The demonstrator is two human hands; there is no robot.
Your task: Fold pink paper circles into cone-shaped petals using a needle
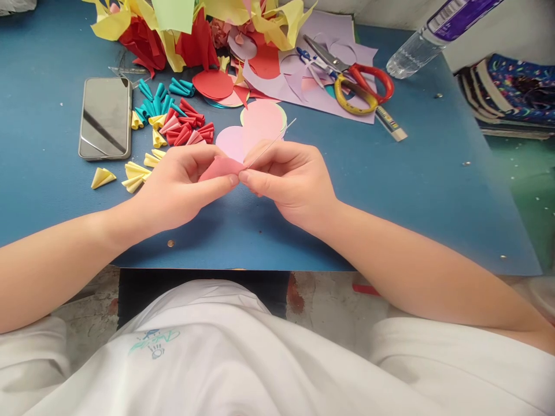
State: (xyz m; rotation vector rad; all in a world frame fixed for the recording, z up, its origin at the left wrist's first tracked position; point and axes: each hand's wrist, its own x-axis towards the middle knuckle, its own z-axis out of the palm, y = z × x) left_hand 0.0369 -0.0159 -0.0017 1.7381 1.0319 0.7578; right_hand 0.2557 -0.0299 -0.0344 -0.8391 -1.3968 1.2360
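Observation:
Between my two hands, just above the blue table, is a pink piece of paper (222, 167). My left hand (180, 179) is closed on its left part, thumb in front. The thumb and fingers of my right hand (290, 176) pinch the paper's right corner, together with a thin pale stick (273, 140) that slants up to the right. Behind my fingers lie pale pink and lilac paper circles (262, 118). Left of them is a heap of small rolled paper cones in red (184, 134), teal (155, 103) and yellow (135, 175), partly hidden by my left hand.
A phone (106, 118) lies at the left of the blue table (411, 196). At the back are crumpled yellow and red paper (199, 46), red circles (212, 85), lilac sheets (312, 95), scissors (355, 81) and a glue-like stick (391, 123). A tilted bottle (422, 49) stands at the right.

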